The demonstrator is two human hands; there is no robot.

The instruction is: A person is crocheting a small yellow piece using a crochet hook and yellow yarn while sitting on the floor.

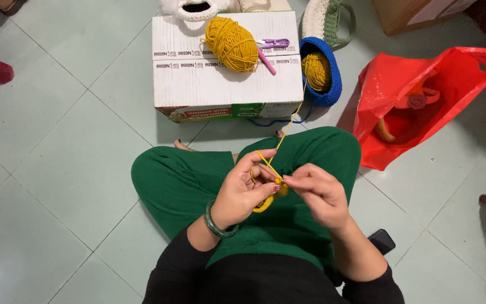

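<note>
I sit cross-legged on the floor in green trousers. My left hand [244, 190], with a green bangle on the wrist, holds a small yellow crochet piece [265, 202] and has the yellow strand [288, 124] looped over its fingers. My right hand [320, 190] pinches at the top of the piece, fingertips meeting the left hand's; any hook in it is hidden. The strand runs up to a yellow yarn ball [316, 70] inside a blue crocheted basket [333, 84].
A white cardboard box [226, 84] stands ahead, bearing a second yellow yarn ball [232, 44] and purple snips [274, 44]. A red plastic bag [423, 95] with crocheted items lies to the right. A dark phone [382, 241] lies by my right elbow. Crocheted bags sit behind the box.
</note>
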